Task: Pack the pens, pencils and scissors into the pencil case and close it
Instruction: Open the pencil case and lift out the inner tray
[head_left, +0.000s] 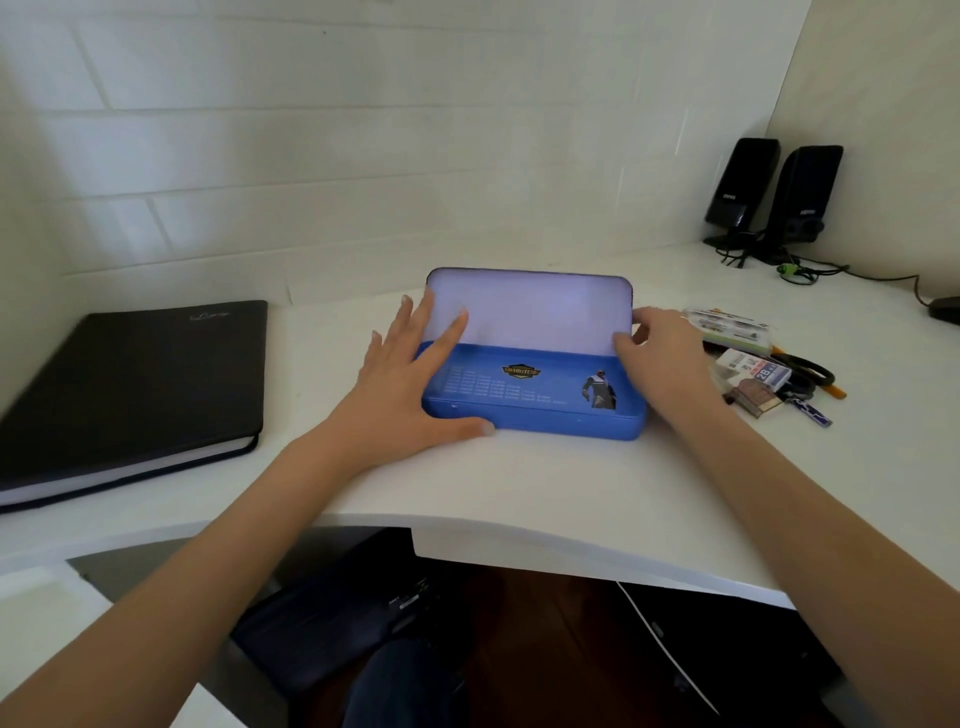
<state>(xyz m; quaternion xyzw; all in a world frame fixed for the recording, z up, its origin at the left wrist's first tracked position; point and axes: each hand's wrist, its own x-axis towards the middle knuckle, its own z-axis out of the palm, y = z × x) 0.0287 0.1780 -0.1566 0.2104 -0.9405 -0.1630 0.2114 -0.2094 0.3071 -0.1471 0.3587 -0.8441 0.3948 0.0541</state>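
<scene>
A blue pencil case lies open in the middle of the white desk, its pale lid standing upright. The inside shows a printed chart and a figure, and nothing else. My left hand rests on the case's left end, thumb along the front wall, fingers spread against the lid. Fingers of my right hand hold the lid's right edge. To the right lies a pile of stationery: black-handled scissors, a clear box of small items, an eraser or staples packet and a blue pen.
A black notebook lies at the left of the desk. Two black speakers with cables stand in the back right corner. The desk's curved front edge is just below the case. The tiled wall is close behind.
</scene>
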